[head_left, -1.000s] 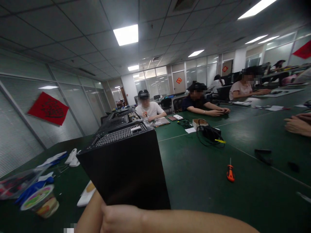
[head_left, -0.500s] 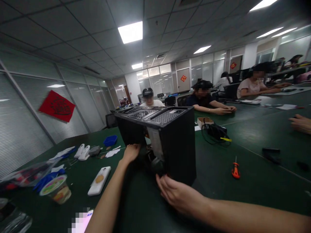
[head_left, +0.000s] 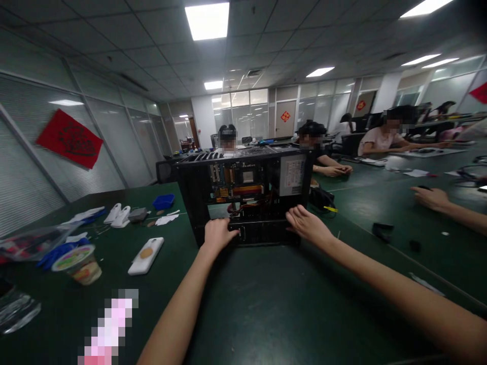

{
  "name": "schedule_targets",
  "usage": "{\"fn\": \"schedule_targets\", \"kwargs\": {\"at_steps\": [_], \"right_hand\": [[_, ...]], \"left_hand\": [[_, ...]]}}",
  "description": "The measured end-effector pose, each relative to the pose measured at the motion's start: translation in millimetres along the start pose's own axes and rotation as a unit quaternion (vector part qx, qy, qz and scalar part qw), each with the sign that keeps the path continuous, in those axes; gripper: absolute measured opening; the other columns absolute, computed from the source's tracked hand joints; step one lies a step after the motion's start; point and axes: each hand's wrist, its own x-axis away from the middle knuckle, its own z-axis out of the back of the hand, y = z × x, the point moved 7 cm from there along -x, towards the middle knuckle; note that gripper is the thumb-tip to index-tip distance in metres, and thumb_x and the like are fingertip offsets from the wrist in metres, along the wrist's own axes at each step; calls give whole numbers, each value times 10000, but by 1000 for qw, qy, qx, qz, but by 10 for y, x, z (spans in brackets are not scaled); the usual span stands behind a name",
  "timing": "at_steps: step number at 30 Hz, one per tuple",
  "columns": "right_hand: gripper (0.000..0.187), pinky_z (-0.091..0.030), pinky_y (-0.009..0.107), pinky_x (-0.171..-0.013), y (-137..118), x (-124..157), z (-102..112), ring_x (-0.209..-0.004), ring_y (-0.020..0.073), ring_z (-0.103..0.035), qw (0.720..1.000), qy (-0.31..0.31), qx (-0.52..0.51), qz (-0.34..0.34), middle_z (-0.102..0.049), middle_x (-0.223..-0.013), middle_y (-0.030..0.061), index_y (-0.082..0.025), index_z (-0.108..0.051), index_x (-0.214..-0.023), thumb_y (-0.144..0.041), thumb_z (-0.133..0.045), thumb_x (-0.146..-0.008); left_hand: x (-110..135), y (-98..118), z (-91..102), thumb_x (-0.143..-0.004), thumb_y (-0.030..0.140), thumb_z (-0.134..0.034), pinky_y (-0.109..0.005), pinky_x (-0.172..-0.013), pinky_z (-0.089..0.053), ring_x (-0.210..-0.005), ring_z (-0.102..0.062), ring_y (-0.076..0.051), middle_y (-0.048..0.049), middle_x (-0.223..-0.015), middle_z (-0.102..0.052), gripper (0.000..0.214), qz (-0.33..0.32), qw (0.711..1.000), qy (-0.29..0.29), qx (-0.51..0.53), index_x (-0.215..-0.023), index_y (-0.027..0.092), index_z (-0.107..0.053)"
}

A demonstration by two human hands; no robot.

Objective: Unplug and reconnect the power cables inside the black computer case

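Observation:
A black computer case (head_left: 189, 203) stands on the green table with its open side facing me. Inside it show a motherboard (head_left: 238, 175), coloured wires (head_left: 254, 207) and a power supply (head_left: 292, 175) with a white label at the upper right. My left hand (head_left: 219, 236) grips the case's lower rail left of centre, fingers over the edge and thumb stretched along the front. At the lower right, my right hand (head_left: 307, 223) is closed on the same rail, its fingertips partly hidden.
A white phone-like slab (head_left: 146, 257), a food cup (head_left: 81, 266) and a blue tray (head_left: 163, 202) lie left. Black cable with a yellow tag (head_left: 330, 208) is right of the case, near black parts (head_left: 382, 232). A co-worker's hand (head_left: 431, 197) rests at far right.
The case has turned, so its open side now faces me squarely. My left hand has shifted right along its lower edge; my right hand has moved up and right onto the rail.

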Motion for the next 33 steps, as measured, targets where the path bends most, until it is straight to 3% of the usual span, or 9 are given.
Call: {"fn": "schedule_targets", "kwargs": {"at_steps": [5,9,16,20,23,26,29,31,33], "right_hand": [[405,-344,434,-1125,11,-20,107,-989,306,-626,999,-6,12,-44,-685,-898,178,-71,-676,-968,-464,-586,-930],[382,-317,413,-1166,-67,-5,189,-969,292,-638,997,22,-2,-78,-686,-867,161,-93,-664,-922,-474,-649,-895],[355,-321,433,-1165,-138,73,232,-982,296,-616,996,34,-47,-74,-667,-880,164,-107,-657,-935,-457,-602,-926],[455,-404,470,-1074,-326,-16,460,-1045,311,-588,989,44,-107,-91,-658,-1059,201,-70,-637,-1106,-489,-558,-948],[486,-486,392,-970,-579,-289,721,-1138,284,-564,969,49,-228,-77,-591,-1302,191,-99,-564,-1279,-481,-492,-986],[381,-499,340,-928,-784,-773,839,-1154,243,-588,946,13,-318,-60,-595,-1330,137,-164,-551,-1302,-387,-438,-1015],[335,-497,335,-906,-904,-1317,690,-1126,236,-637,927,-65,-367,-49,-643,-1289,120,-193,-582,-1275,-332,-429,-1010],[333,-509,353,-868,-976,-1591,488,-1110,271,-658,919,-135,-370,-37,-676,-1247,141,-175,-617,-1242,-323,-488,-973],[337,-516,376,-834,-1019,-1755,321,-1092,315,-671,915,-172,-364,-32,-696,-1205,180,-138,-654,-1204,-299,-553,-925]], "left_hand": [[57,95,48,-839,618,-629,-344,-780,-474,-915,-712,-293,-115,-926,-758,445,17,1000,6,11,-949,196,-718],[138,48,108,-844,626,-615,-352,-772,-482,-915,-714,-307,-131,-917,-758,461,22,1000,-2,15,-944,189,-724],[360,5,172,-824,650,-623,-342,-752,-478,-876,-716,-302,-124,-876,-754,476,51,999,-4,6,-925,195,-720],[452,76,191,-845,616,-616,-348,-794,-480,-903,-713,-299,-122,-907,-753,447,57,998,2,3,-934,189,-710],[446,81,219,-867,597,-583,-361,-820,-490,-962,-708,-314,-134,-990,-754,453,42,999,-28,7,-1033,194,-708],[354,54,255,-863,605,-573,-340,-856,-503,-1060,-690,-308,-122,-1155,-735,518,-7,989,-134,59,-1195,224,-682],[214,31,370,-908,520,-543,-301,-931,-488,-1144,-660,-269,-91,-1267,-700,469,-58,963,-235,117,-1255,229,-666],[93,-24,497,-949,433,-492,-301,-950,-483,-1139,-660,-262,-95,-1248,-708,396,-51,963,-238,119,-1202,205,-694],[-9,-93,621,-964,354,-459,-310,-964,-482,-1138,-659,-261,-105,-1238,-710,359,-24,972,-199,126,-1161,185,-706]]}}
